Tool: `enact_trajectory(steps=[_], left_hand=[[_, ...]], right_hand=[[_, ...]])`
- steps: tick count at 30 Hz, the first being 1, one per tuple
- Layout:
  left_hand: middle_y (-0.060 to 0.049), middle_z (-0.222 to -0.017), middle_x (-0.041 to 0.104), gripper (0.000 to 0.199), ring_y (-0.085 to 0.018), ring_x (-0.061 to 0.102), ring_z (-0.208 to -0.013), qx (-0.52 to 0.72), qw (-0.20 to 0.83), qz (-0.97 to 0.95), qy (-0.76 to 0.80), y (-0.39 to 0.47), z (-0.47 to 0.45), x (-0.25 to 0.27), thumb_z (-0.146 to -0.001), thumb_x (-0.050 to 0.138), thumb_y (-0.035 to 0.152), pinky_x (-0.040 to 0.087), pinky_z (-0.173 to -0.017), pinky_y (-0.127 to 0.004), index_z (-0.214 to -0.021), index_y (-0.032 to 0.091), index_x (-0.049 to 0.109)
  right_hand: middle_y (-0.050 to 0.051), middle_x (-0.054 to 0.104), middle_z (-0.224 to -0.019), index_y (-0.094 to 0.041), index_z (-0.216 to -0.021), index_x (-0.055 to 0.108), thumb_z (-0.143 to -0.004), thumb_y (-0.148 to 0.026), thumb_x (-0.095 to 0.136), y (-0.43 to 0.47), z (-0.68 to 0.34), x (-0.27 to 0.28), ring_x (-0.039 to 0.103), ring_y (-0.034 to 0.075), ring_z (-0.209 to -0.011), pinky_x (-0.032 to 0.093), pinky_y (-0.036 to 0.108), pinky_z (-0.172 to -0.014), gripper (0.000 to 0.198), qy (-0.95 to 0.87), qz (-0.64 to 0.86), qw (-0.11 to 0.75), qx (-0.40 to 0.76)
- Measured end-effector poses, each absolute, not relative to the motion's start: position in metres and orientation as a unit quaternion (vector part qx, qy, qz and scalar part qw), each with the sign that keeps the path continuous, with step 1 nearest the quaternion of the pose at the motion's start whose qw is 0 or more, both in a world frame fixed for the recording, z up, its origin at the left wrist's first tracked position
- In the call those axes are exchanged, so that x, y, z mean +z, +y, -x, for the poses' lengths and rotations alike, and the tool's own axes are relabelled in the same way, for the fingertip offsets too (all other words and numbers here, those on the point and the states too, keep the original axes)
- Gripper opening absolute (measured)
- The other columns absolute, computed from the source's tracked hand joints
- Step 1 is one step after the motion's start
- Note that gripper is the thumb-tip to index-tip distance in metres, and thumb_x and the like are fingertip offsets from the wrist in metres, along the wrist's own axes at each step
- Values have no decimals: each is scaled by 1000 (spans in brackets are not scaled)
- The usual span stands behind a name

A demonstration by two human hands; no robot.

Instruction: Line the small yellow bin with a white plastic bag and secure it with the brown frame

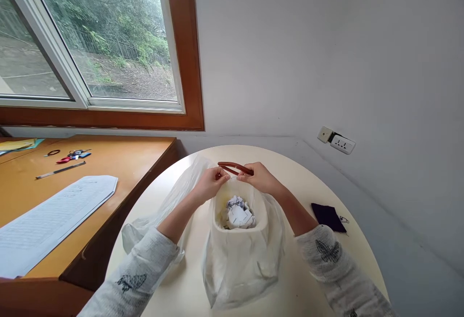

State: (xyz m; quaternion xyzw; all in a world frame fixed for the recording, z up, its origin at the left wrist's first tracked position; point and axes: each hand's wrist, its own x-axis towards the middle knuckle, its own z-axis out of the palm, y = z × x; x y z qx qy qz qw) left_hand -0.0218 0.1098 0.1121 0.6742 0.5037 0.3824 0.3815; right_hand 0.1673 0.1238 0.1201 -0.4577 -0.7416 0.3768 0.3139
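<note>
A small bin (237, 254) stands on the round table, lined with a whitish plastic bag (242, 290) that is folded over its rim and hangs down outside. Crumpled white paper (239, 214) lies inside. At the far rim my left hand (212, 186) is closed, its thumb and fingers pinching the bag's edge. My right hand (263, 180) is closed beside it, round one end of a reddish-brown ring (234, 165), with its thumb near the bag's edge. The ring is tilted above the far rim, partly hidden by my fingers.
Another translucent plastic bag (174, 196) is spread on the left of the round table (300, 278). A dark cloth pouch (328, 216) lies to the right. The wooden desk (145, 150) holds paper sheets (58, 220), a pen (60, 170) and keys (74, 156).
</note>
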Motion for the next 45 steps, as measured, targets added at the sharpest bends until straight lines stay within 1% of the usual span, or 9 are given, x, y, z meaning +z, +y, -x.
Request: enact_trajectory(steps=[8,12,16,18,20,23,29,36,45], left_hand=[[5,-55,42,27,-8,38,-46,366,352,-650,565,103,30,112,-76,47,43,27,-42,-20,-66,18,45],[2,-58,49,27,-11,46,-52,342,312,-676,573,102,37,117,-77,47,41,31,-45,-22,-65,17,47],[-5,-79,63,27,-17,59,-73,322,299,-729,525,105,31,133,-76,51,43,44,-61,-27,-74,17,58],[-6,-92,65,28,-20,60,-83,302,278,-770,488,107,21,141,-73,55,44,47,-71,-30,-82,18,63],[-6,-95,67,29,-20,60,-85,268,259,-807,458,111,10,147,-72,57,42,47,-75,-31,-87,20,67],[-4,-86,69,24,-20,62,-80,239,258,-826,440,118,-2,147,-72,56,37,47,-71,-29,-85,20,69],[-4,-71,69,21,-17,62,-66,264,279,-790,478,124,-3,135,-70,59,36,47,-61,-27,-74,17,67],[-3,-68,67,21,-16,59,-64,278,276,-782,484,123,1,131,-66,61,37,45,-58,-25,-67,16,66],[-3,-65,65,19,-17,58,-62,261,264,-768,521,123,6,135,-70,52,33,43,-54,-26,-62,17,59]], right_hand=[[-2,50,-63,-16,-74,62,-71,-46,54,120,-172,111,40,10,-56,32,23,-53,32,-679,495,369,397],[-3,47,-64,-17,-81,60,-71,-47,56,112,-182,116,42,11,-59,37,23,-54,31,-647,486,414,416],[-6,37,-59,-19,-77,55,-67,-44,61,102,-193,117,38,10,-56,40,23,-52,27,-637,488,422,422],[-6,36,-58,-19,-69,50,-67,-45,61,96,-196,113,38,9,-56,40,22,-50,28,-628,507,420,415],[-5,36,-59,-19,-65,47,-68,-47,59,88,-198,107,38,10,-57,40,22,-49,31,-621,519,405,426],[-5,34,-56,-18,-61,47,-69,-50,56,79,-197,96,35,9,-54,37,22,-46,34,-624,522,398,424],[-5,31,-52,-17,-58,47,-72,-48,53,70,-184,80,28,8,-50,26,22,-43,35,-596,523,479,375],[-4,32,-53,-17,-59,45,-73,-47,53,67,-172,76,29,9,-52,26,22,-45,34,-526,537,552,360],[-5,29,-53,-19,-56,35,-73,-46,54,59,-176,80,28,9,-51,26,22,-44,37,-505,544,570,352]])
